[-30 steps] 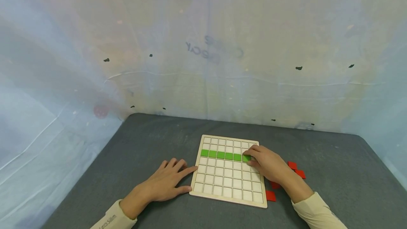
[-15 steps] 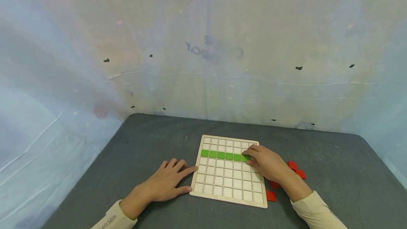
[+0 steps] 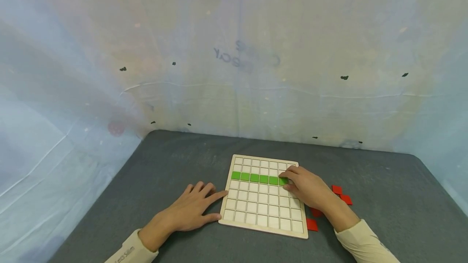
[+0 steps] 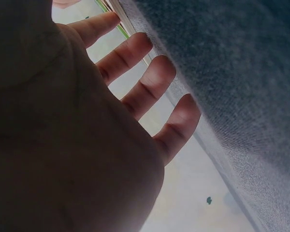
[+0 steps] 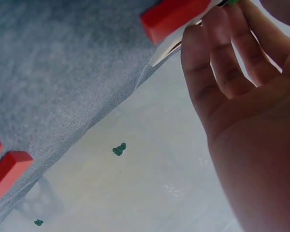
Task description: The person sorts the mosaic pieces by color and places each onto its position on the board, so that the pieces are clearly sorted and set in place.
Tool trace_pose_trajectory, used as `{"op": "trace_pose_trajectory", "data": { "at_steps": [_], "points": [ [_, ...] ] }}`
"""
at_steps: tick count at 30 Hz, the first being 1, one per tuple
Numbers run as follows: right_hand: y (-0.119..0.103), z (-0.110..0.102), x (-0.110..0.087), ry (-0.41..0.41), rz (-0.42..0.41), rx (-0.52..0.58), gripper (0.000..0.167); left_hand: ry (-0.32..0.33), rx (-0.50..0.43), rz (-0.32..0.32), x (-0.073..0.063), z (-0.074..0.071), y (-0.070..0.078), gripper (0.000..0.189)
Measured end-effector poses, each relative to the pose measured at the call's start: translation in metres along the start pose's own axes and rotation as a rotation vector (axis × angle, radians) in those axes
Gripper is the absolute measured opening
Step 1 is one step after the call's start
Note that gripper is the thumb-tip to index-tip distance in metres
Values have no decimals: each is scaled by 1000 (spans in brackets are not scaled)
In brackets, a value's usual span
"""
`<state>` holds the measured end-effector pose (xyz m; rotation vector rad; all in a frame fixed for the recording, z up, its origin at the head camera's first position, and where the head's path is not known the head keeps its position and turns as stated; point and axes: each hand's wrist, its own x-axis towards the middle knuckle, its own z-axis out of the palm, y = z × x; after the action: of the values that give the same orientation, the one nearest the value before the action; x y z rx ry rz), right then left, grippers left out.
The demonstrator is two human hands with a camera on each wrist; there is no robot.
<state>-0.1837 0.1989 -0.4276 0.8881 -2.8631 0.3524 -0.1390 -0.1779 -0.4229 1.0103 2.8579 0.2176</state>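
The left hand [image 3: 191,210], fingers spread, touches the left edge of the wooden grid board [image 3: 262,209]. Near its right edge, the right hand [image 3: 310,188] pinches a green tile [image 3: 283,181].

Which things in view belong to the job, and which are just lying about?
In the job:
gridded board, left hand touching its left edge
green tiles in one row, right hand at the rightmost visible one

Lying about or background:
red tiles, loose by the board's right side; may belong too, but neither hand holds any
grey table
backdrop
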Motion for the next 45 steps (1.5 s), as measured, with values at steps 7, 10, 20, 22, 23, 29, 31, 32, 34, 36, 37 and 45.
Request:
{"op": "trace_pose_trajectory", "data": {
  "at_steps": [7, 10, 20, 22, 23, 29, 31, 32, 34, 36, 37, 45],
  "points": [
    [0, 2, -1, 5, -6, -6, 37, 23, -1, 19, -1, 0, 0, 61],
    [0, 3, -2, 4, -4, -12, 38, 14, -14, 11, -1, 0, 0, 62],
    [-3, 0, -8, -12, 25, -9, 40, 21, 1, 13, 1, 3, 0, 62],
    [-4, -1, -11, -19, 33, -3, 40, 11, -7, 7, 1, 3, -1, 62],
    [-4, -1, -12, -20, 31, -1, 40, 16, 2, 8, 1, 4, -2, 61],
    [-7, -2, -21, 16, -5, -26, 38, 53, 12, 31, 0, 3, -2, 62],
    [-7, -2, -24, 31, -16, -38, 37, 37, 7, 20, 0, 1, -1, 62],
    [-7, -2, -26, 35, -20, -42, 36, 29, 9, 14, 0, 0, 0, 62],
    [-7, -2, -30, 39, -23, -39, 35, 11, 1, 1, 0, -1, 1, 62],
    [-7, -2, -34, 38, -26, -34, 33, 3, 5, -6, 0, -2, 1, 62],
    [-8, -2, -37, 37, -27, -26, 32, 2, 4, -8, 0, -2, 1, 62],
    [-10, -6, -56, 32, -27, -71, 25, -2, 2, -6, 0, -2, 3, 62]
  ]
}}
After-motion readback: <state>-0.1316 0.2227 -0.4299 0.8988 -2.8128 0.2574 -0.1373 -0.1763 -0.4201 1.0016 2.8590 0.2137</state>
